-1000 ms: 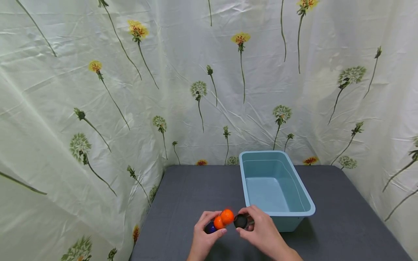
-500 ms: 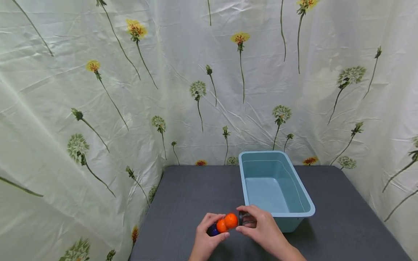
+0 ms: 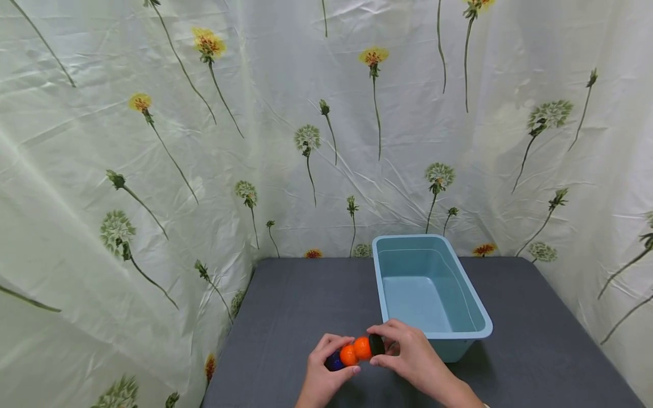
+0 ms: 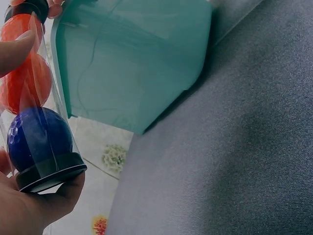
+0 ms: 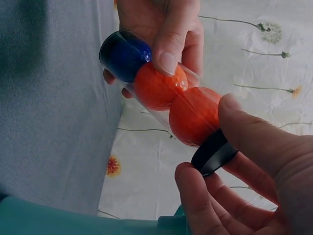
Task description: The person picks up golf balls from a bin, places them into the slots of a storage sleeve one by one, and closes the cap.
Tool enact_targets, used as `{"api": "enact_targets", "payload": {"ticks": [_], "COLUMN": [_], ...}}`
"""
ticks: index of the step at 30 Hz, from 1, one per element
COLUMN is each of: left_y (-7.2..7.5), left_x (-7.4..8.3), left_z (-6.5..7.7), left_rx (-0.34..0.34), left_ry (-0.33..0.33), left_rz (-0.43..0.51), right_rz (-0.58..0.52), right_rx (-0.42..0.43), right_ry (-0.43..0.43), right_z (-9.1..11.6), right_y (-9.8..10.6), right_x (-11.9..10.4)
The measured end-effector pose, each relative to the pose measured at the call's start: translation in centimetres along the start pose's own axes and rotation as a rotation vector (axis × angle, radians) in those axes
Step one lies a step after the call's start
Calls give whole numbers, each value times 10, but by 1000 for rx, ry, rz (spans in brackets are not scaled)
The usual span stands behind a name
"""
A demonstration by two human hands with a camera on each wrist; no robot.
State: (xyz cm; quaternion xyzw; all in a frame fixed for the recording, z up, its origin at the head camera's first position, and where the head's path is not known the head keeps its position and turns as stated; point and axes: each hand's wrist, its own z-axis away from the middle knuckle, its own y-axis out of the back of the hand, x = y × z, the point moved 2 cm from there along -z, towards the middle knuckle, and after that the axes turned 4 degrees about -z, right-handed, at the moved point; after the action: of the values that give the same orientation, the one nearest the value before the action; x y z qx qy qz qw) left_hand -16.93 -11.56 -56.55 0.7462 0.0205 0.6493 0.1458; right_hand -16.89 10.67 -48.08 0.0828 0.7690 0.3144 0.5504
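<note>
A clear tube (image 4: 57, 100) holds one blue golf ball (image 4: 39, 137) and two orange golf balls (image 5: 198, 115) in a row. My left hand (image 3: 326, 368) grips the tube around its blue-ball end, thumb along its side. A black cap closes that end in the left wrist view. With thumb and fingers, my right hand (image 3: 410, 354) pinches another black cap (image 5: 214, 152) at the opposite end, beside an orange ball. The cap sits at the tube's mouth; whether it is fully seated I cannot tell. The tube is held tilted above the table.
Just beyond my right hand, a light blue plastic bin (image 3: 487, 326) stands on the dark grey table (image 3: 306, 294). A white curtain (image 3: 285, 170) printed with dandelions hangs behind and at the sides.
The black cap in my right hand has turned from facing the camera and come against the tube's open end. My left hand has shifted slightly right with the tube.
</note>
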Motion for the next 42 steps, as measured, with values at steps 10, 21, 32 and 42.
{"api": "enact_targets", "payload": {"ticks": [10,21,32,42], "left_y": [-1,-3,-3,0], "left_x": [-2,1,7,12], "left_z": [1,3,7,5], "left_rx": [-2,18,44,63], "left_ry": [-76,-126,-151,-233], "left_rz": [-83,-129,-125,-141], "right_rz": [84,140,153,130], "right_rx": [-45,-4,-44,19], "right_ry": [45,87,87,138], "right_z": [0,1,1,3], "right_y": [2,1,1,-1], "right_x": [-5,-4,-9,-13]}}
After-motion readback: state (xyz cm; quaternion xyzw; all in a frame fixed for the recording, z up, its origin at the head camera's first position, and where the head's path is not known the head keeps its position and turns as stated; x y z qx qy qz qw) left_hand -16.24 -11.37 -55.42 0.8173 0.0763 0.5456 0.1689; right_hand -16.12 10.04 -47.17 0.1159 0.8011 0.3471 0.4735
